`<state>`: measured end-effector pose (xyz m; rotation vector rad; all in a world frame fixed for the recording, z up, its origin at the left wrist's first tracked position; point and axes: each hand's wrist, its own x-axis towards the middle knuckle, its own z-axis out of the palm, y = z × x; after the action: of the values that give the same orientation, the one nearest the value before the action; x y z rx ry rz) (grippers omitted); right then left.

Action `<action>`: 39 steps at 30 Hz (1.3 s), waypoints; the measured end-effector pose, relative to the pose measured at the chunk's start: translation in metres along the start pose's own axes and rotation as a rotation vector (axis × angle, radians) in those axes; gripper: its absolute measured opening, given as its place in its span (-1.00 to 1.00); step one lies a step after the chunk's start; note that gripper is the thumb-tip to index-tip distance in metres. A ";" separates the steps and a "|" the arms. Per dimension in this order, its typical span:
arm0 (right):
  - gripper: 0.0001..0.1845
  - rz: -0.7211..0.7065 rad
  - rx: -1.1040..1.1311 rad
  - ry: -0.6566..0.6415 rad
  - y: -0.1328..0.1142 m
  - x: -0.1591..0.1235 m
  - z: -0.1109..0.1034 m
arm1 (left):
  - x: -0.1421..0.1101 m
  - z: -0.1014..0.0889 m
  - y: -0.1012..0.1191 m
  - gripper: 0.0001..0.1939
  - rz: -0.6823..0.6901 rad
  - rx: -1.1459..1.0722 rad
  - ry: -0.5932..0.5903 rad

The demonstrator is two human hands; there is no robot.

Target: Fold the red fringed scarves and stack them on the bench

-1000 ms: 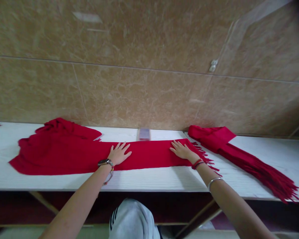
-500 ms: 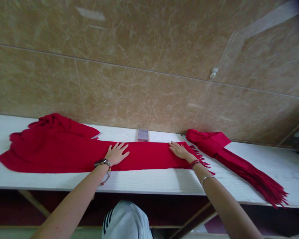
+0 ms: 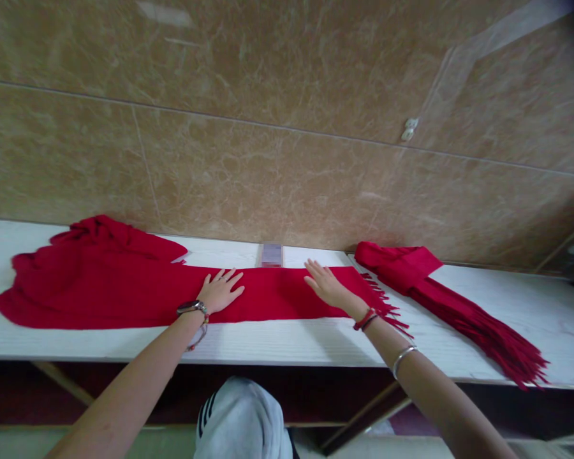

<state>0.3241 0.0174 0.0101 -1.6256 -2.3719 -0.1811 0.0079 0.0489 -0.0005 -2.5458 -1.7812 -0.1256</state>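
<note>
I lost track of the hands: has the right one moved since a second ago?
Yes: judged against the card, the right hand has moved left, nearer to it.

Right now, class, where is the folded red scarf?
In the head view, the folded red scarf lies at right on the white table, just right of the other scarf's fringe.

The fringed red scarf [image 3: 272,294] lies partly bunched.

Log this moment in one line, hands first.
Left hand: spread on red scarf | right hand: open, seemingly just above same scarf | second red scarf: folded, to the right | white tabletop: beneath both scarves
</note>
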 end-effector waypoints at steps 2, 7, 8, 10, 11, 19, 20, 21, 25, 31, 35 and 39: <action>-0.42 -0.177 0.092 -0.029 -0.052 0.005 0.003 | 0.000 0.000 0.000 -0.44 -0.003 -0.001 -0.004; -0.41 -0.298 0.119 -0.116 -0.130 0.010 0.018 | 0.000 0.001 -0.001 -0.45 0.001 0.003 -0.009; -0.42 -0.287 0.099 -0.128 -0.132 0.009 0.020 | 0.000 0.001 -0.001 -0.45 0.003 0.001 -0.011; -0.44 -0.274 0.047 -0.139 -0.123 0.004 0.022 | -0.001 0.001 -0.001 -0.45 0.006 -0.005 -0.010; -0.45 -0.267 0.015 -0.140 -0.114 0.000 0.022 | -0.001 0.000 -0.001 -0.45 0.007 -0.008 -0.010; -0.53 -0.057 -0.300 -0.170 0.022 -0.062 0.015 | 0.000 0.002 -0.001 -0.45 0.007 -0.035 -0.003; -0.53 -0.006 -0.306 -0.154 0.039 -0.070 0.015 | 0.001 0.003 -0.001 -0.45 0.008 -0.038 -0.001; -0.53 0.009 -0.304 -0.142 0.053 -0.077 0.014 | 0.001 0.003 -0.001 -0.45 0.009 -0.041 0.002; -0.52 0.050 -0.356 -0.178 0.083 -0.090 0.008 | 0.002 0.006 -0.002 -0.45 0.018 -0.054 0.020; -0.53 -0.034 -0.344 -0.153 0.029 -0.040 -0.004 | -0.002 0.004 0.001 -0.46 0.067 -0.046 0.135; -0.50 -0.105 -0.192 -0.113 -0.015 0.005 0.010 | -0.011 -0.004 0.004 -0.45 0.192 -0.038 0.201; -0.52 -0.065 -0.207 -0.195 -0.007 0.017 0.030 | -0.014 -0.007 0.005 -0.45 0.223 -0.046 0.093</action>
<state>0.3073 0.0375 -0.0137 -1.7285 -2.6320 -0.3028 0.0076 0.0336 0.0050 -2.6999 -1.4676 -0.2764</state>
